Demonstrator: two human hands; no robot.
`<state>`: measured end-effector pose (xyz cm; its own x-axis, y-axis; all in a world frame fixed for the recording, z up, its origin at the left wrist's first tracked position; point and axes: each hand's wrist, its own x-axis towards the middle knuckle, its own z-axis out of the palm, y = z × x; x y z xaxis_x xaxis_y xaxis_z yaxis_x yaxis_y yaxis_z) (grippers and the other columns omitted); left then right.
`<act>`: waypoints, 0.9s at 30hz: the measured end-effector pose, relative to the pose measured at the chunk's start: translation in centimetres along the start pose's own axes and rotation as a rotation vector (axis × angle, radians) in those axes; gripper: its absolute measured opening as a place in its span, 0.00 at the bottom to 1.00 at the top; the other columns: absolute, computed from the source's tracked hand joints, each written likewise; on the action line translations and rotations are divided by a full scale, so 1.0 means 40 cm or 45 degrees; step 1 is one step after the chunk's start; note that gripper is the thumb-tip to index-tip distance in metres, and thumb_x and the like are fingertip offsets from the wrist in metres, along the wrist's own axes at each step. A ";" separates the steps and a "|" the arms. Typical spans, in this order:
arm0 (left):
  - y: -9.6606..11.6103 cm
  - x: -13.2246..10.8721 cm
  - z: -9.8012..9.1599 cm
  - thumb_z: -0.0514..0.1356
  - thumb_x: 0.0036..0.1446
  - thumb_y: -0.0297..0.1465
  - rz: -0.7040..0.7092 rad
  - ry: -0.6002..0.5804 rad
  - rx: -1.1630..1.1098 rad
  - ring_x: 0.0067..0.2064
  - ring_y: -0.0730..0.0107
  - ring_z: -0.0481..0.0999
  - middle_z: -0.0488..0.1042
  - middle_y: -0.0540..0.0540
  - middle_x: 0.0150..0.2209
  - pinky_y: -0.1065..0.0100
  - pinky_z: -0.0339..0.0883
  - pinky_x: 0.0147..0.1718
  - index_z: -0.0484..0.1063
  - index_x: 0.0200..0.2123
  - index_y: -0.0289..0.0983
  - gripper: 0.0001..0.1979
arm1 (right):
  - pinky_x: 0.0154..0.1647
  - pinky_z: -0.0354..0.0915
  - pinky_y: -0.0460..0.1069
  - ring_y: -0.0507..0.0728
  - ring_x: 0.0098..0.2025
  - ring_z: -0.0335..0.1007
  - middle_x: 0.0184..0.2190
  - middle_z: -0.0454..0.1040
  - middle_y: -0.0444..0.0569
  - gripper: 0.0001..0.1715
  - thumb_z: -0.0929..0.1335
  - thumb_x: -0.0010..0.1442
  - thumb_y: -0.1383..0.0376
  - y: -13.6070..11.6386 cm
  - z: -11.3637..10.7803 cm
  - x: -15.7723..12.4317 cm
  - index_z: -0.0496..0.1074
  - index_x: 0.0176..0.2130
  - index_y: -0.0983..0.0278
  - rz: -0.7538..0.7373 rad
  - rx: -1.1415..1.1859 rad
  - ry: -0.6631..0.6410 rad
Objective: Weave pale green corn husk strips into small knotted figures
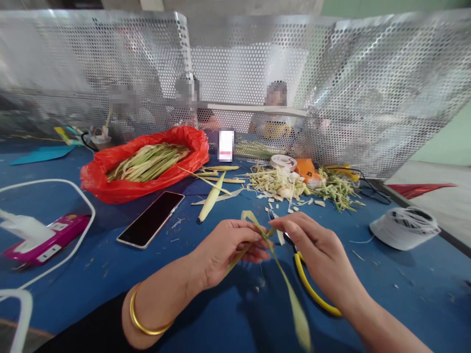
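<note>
My left hand (pixel 235 247), with a gold bangle at the wrist, pinches a pale green leaf strip (pixel 292 289) above the blue table. One long end of the strip hangs down toward me, and a short loop rises between the hands. My right hand (pixel 316 245) has thumb and fingertips closed on the same strip where it crosses itself. Under the right hand lies a pair of scissors with yellow handles (pixel 312 289), partly covered by that hand. Just beyond the hands rests a folded pale leaf piece (pixel 212 197) with a dark tip.
A red plastic bag (pixel 99 184) full of leaf strips stands at the left, near a dark phone (pixel 150 220) and a purple power strip (pixel 55 240). Leaf trimmings (pixel 274 181) pile up beyond the scissors. A white cord spool (pixel 403 228) sits right. A perforated metal screen (pixel 235 63) closes the back; people sit behind it.
</note>
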<state>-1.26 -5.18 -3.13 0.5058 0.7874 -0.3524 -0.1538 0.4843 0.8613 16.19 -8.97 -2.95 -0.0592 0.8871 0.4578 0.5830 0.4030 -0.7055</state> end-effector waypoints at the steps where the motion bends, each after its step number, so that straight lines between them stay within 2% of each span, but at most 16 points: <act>1: 0.001 -0.004 0.003 0.61 0.48 0.28 -0.027 -0.028 0.035 0.28 0.70 0.78 0.80 0.43 0.30 0.71 0.68 0.30 0.79 0.32 0.33 0.08 | 0.36 0.65 0.49 0.56 0.37 0.72 0.33 0.76 0.48 0.16 0.63 0.66 0.58 0.005 0.001 0.004 0.77 0.35 0.60 0.063 0.077 -0.036; 5: -0.006 -0.014 0.016 0.62 0.49 0.32 -0.066 -0.059 0.212 0.26 0.72 0.76 0.79 0.43 0.29 0.71 0.66 0.27 0.77 0.27 0.34 0.08 | 0.35 0.67 0.49 0.56 0.34 0.71 0.30 0.76 0.46 0.11 0.68 0.59 0.59 0.010 0.018 0.010 0.77 0.31 0.61 0.201 0.277 -0.184; 8: -0.019 -0.013 0.022 0.64 0.47 0.32 -0.055 -0.040 0.303 0.23 0.75 0.74 0.79 0.45 0.29 0.73 0.65 0.25 0.77 0.28 0.34 0.06 | 0.34 0.67 0.48 0.54 0.32 0.70 0.29 0.75 0.44 0.07 0.70 0.56 0.61 0.003 0.030 0.007 0.76 0.30 0.62 0.349 0.379 -0.173; 13: -0.032 -0.013 0.025 0.65 0.47 0.33 -0.021 -0.032 0.356 0.22 0.77 0.72 0.78 0.46 0.27 0.74 0.64 0.23 0.76 0.26 0.34 0.07 | 0.26 0.64 0.46 0.50 0.24 0.66 0.24 0.70 0.40 0.09 0.70 0.55 0.60 -0.005 0.029 0.004 0.71 0.28 0.63 0.520 0.562 -0.307; 15: -0.030 -0.014 0.026 0.64 0.48 0.31 -0.017 -0.028 0.374 0.21 0.77 0.71 0.78 0.46 0.26 0.74 0.64 0.23 0.77 0.26 0.34 0.06 | 0.24 0.62 0.46 0.50 0.21 0.64 0.21 0.68 0.39 0.10 0.69 0.55 0.60 -0.007 0.031 0.002 0.68 0.27 0.63 0.557 0.613 -0.312; 21: -0.017 -0.016 0.023 0.64 0.49 0.32 -0.053 -0.058 0.408 0.21 0.77 0.71 0.78 0.46 0.27 0.75 0.63 0.22 0.76 0.25 0.34 0.07 | 0.20 0.59 0.44 0.48 0.19 0.61 0.21 0.66 0.38 0.09 0.68 0.55 0.62 -0.003 0.061 -0.010 0.66 0.26 0.62 0.494 0.538 -0.073; 24: -0.018 -0.012 0.017 0.64 0.49 0.32 -0.085 -0.089 0.385 0.22 0.77 0.72 0.79 0.45 0.28 0.75 0.61 0.20 0.76 0.26 0.33 0.07 | 0.20 0.60 0.44 0.49 0.21 0.61 0.21 0.66 0.39 0.11 0.67 0.57 0.60 0.010 0.066 -0.006 0.66 0.26 0.62 0.480 0.525 -0.119; 27: -0.014 -0.006 0.008 0.65 0.49 0.33 -0.084 -0.075 0.266 0.21 0.78 0.70 0.78 0.46 0.27 0.76 0.59 0.20 0.75 0.26 0.33 0.08 | 0.30 0.64 0.46 0.52 0.29 0.66 0.26 0.70 0.42 0.12 0.65 0.61 0.58 0.025 0.046 0.010 0.70 0.30 0.63 0.399 0.478 -0.234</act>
<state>-1.04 -5.76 -3.42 0.5583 0.7300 -0.3942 0.0577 0.4398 0.8963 15.26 -7.80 -4.46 -0.0896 0.9893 0.1149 0.2665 0.1350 -0.9543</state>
